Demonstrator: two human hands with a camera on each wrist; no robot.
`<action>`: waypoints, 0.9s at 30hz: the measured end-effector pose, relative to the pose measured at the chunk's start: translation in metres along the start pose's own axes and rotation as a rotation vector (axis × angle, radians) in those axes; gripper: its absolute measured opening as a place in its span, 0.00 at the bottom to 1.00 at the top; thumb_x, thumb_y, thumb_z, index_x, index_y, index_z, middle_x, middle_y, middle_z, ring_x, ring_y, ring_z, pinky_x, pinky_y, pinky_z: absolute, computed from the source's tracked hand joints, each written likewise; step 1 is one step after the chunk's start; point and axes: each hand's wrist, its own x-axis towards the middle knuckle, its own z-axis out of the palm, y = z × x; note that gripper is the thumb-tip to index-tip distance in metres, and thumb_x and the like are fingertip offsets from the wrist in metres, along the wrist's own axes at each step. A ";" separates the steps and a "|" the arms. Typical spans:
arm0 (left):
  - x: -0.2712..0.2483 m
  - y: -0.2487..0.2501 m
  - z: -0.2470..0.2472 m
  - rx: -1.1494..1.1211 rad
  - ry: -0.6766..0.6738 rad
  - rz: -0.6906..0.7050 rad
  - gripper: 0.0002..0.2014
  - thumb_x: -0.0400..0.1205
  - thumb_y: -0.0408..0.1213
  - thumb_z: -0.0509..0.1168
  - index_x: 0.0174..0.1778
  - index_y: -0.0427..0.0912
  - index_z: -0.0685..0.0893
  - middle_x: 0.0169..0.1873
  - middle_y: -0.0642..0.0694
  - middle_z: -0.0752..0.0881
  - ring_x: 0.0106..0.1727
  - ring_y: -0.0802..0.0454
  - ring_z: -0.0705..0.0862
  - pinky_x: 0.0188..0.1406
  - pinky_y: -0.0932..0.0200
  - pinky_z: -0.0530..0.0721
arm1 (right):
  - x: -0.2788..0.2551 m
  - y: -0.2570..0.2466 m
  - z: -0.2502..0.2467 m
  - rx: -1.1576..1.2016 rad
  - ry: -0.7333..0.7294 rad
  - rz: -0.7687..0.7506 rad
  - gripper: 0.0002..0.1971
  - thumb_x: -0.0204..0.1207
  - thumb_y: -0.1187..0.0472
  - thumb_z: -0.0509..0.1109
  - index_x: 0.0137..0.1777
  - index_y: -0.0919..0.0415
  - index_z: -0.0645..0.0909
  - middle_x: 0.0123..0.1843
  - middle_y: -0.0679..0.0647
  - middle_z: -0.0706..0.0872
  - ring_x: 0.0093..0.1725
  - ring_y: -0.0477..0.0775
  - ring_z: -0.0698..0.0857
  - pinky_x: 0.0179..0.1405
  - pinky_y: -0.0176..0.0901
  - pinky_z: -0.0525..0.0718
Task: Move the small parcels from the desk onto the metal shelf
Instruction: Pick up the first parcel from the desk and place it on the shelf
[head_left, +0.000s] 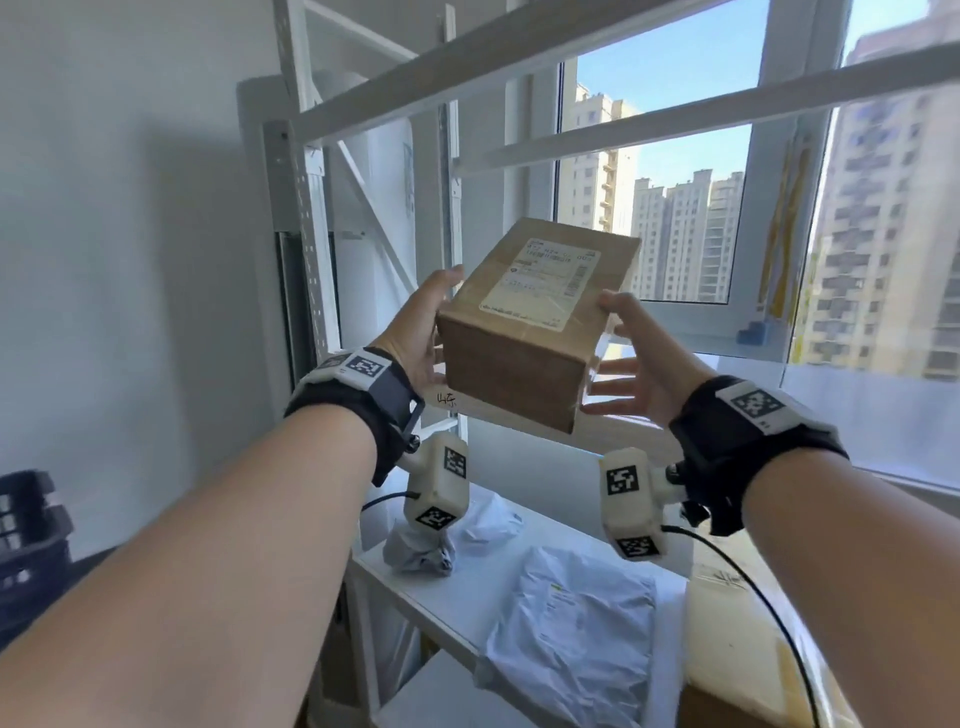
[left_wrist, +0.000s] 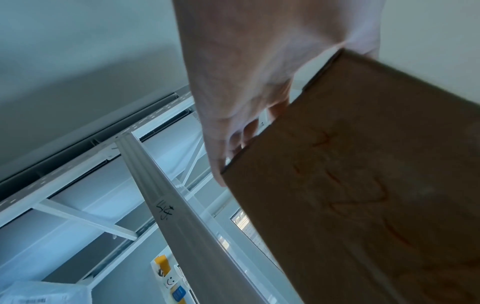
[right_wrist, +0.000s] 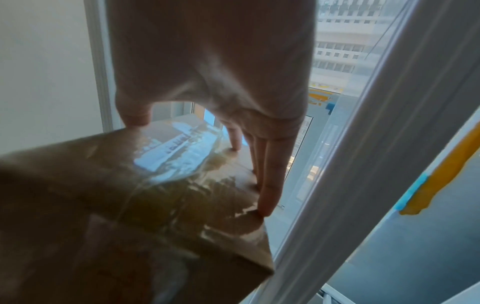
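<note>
A box (head_left: 535, 332) is held between the left hand (head_left: 415, 327) and right hand (head_left: 639, 364), before the metal shelf (head_left: 306, 208) and the window (head_left: 691, 218) behind it, above a lower surface (head_left: 415, 597) on which parcels (head_left: 566, 639) are laid.

Matt brown cardboard box (head_left: 524, 332) with glossy tape, white-painted metal shelf (head_left: 447, 597)

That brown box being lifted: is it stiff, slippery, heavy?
Likely stiff: the box shows crisp edges while pressed between the left hand and right hand. Possibly slippery: shiny tape wraps its side. Probably not heavy, since flat fingers alone carry it.
</note>
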 end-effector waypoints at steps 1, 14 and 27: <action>0.009 -0.001 -0.009 0.020 -0.006 -0.007 0.19 0.78 0.62 0.60 0.47 0.50 0.84 0.46 0.45 0.83 0.55 0.45 0.82 0.55 0.49 0.83 | 0.012 -0.002 0.010 -0.009 0.022 -0.003 0.19 0.76 0.36 0.66 0.51 0.52 0.77 0.53 0.64 0.86 0.47 0.66 0.88 0.53 0.59 0.90; 0.168 -0.018 -0.071 0.138 -0.003 0.000 0.16 0.80 0.58 0.61 0.55 0.52 0.81 0.48 0.48 0.84 0.61 0.46 0.81 0.71 0.45 0.78 | 0.170 -0.009 0.080 -0.099 0.048 0.063 0.34 0.74 0.32 0.65 0.71 0.55 0.68 0.77 0.65 0.74 0.73 0.67 0.78 0.63 0.64 0.85; 0.253 -0.040 -0.100 0.274 -0.025 -0.180 0.19 0.75 0.62 0.64 0.42 0.48 0.79 0.39 0.46 0.79 0.40 0.45 0.81 0.51 0.48 0.85 | 0.241 0.000 0.105 -0.126 0.042 0.198 0.18 0.81 0.45 0.60 0.55 0.61 0.75 0.38 0.56 0.72 0.39 0.56 0.74 0.61 0.59 0.80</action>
